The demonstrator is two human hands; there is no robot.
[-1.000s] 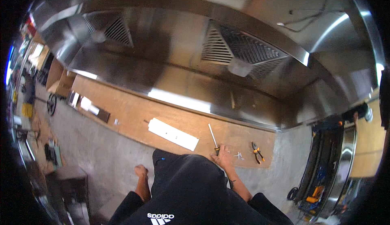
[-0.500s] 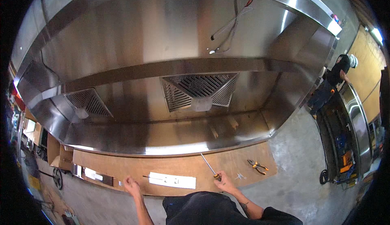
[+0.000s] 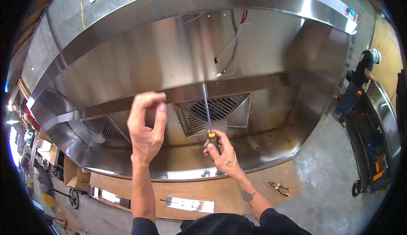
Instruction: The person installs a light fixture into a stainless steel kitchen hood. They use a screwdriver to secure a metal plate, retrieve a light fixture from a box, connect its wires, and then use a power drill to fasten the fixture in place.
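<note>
While the right hand (image 3: 224,155) grasps a black-and-yellow-handled steel screwdriver (image 3: 208,116), the left hand (image 3: 142,134) is curled, any hold unclear.

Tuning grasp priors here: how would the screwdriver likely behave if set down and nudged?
The screwdriver should stay stiff, since its long metal shaft looks straight. It may roll, as the yellow-and-dark handle looks roundish, though fingers hide part of it. It's probably handle-heavy: that end looks much thicker than the slim shaft.
</note>
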